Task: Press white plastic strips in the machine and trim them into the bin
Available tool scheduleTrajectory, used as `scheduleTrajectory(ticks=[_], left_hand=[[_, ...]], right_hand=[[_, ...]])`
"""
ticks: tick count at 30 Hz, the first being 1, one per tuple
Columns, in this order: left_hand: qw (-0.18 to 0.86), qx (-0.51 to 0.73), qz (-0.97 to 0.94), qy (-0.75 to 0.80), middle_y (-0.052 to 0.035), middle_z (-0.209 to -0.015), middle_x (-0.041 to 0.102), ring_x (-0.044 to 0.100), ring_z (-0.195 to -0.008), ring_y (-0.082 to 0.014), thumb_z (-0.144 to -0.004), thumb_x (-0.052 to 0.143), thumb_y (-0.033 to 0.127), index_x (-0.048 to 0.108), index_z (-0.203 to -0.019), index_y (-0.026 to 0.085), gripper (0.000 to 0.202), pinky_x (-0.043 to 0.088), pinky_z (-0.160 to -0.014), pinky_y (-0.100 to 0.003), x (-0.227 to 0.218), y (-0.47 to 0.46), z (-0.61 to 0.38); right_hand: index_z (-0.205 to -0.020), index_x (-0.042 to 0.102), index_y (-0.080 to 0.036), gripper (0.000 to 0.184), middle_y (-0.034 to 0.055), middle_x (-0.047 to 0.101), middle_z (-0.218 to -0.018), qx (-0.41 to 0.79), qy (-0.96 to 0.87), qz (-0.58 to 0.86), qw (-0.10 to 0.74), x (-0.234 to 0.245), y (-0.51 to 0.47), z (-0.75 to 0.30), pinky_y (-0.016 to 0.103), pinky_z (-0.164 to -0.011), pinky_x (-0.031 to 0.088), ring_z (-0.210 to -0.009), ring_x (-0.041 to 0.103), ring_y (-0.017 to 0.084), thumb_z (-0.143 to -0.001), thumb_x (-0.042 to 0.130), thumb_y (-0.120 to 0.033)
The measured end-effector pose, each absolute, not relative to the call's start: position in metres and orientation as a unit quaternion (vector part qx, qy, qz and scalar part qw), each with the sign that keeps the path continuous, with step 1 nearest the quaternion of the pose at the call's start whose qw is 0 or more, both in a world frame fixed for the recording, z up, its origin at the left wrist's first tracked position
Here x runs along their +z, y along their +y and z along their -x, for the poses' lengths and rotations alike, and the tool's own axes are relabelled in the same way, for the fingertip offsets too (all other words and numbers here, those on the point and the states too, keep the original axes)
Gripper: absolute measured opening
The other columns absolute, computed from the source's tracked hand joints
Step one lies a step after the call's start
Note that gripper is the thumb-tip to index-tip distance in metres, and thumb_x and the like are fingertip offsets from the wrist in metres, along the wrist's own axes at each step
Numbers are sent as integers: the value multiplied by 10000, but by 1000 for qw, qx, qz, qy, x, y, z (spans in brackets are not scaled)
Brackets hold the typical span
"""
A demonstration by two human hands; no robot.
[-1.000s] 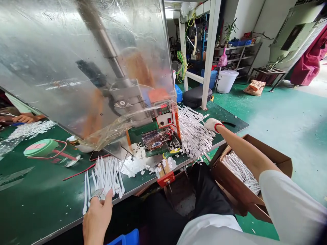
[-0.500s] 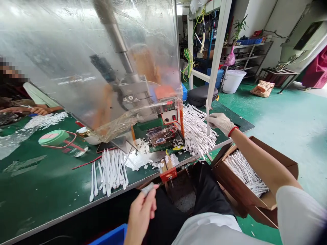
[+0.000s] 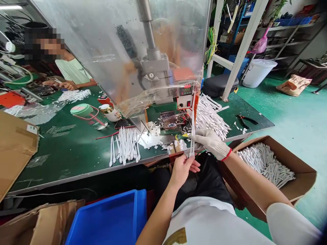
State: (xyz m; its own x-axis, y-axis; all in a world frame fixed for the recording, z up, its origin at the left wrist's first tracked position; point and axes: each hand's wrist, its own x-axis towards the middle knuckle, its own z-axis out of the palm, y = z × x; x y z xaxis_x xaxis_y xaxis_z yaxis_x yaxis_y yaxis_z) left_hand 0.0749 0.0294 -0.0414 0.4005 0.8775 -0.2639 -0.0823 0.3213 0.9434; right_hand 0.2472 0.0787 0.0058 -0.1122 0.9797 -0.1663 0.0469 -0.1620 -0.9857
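Note:
A long thin white plastic strip (image 3: 193,124) stands nearly upright in front of the press machine (image 3: 155,68). My right hand (image 3: 209,141), in a white knit glove with a red cuff, is closed around its middle; it may be more than one strip. My bare left hand (image 3: 181,170) pinches the lower end between thumb and fingers. Behind the glove lies a big pile of similar white strips (image 3: 209,114). A smaller row of strips (image 3: 126,146) lies left of the machine. Under the press sits a metal fixture (image 3: 168,119) with white scraps around it.
Right of my lap, a cardboard box (image 3: 304,180) holds many white strips. A blue bin (image 3: 107,217) stands at lower left. Pliers (image 3: 246,119) rest on the green table (image 3: 84,160). A lidded jar (image 3: 89,115) stands further left. Another person (image 3: 73,69) works beyond.
My right hand has brought the strip from the pile toward my lap. My left hand has risen to meet its lower end. The view has swung left.

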Motion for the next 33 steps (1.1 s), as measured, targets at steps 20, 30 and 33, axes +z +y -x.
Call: scheduleTrajectory(ticks=[20,30,33], left_hand=[[717,394,-343,462,-93,-752,738,727,-673,-199,-778,709,566,661,-1046,82,556,549,-615,-254,-38,19,-41],[711,347,-372,486,-94,-651,718,710,-571,-204,-762,656,654,678,-877,85,581,530,-539,-255,-37,29,-41],[710,352,-369,486,-96,-649,718,710,-573,-207,-767,655,645,680,-873,83,572,533,-540,-258,-37,29,-42]], right_hand=[[-751,661,-107,304,14,596,-605,732,-372,425,380,-41,123,-188,133,-361,326,-418,437,43,-688,811,-364],[-752,690,-112,219,41,625,-598,723,-322,446,418,-65,131,-179,158,-336,299,-397,436,64,-742,749,-322],[-715,655,-119,212,24,598,-578,725,-302,448,427,-65,132,-178,159,-339,305,-394,432,63,-736,746,-309]])
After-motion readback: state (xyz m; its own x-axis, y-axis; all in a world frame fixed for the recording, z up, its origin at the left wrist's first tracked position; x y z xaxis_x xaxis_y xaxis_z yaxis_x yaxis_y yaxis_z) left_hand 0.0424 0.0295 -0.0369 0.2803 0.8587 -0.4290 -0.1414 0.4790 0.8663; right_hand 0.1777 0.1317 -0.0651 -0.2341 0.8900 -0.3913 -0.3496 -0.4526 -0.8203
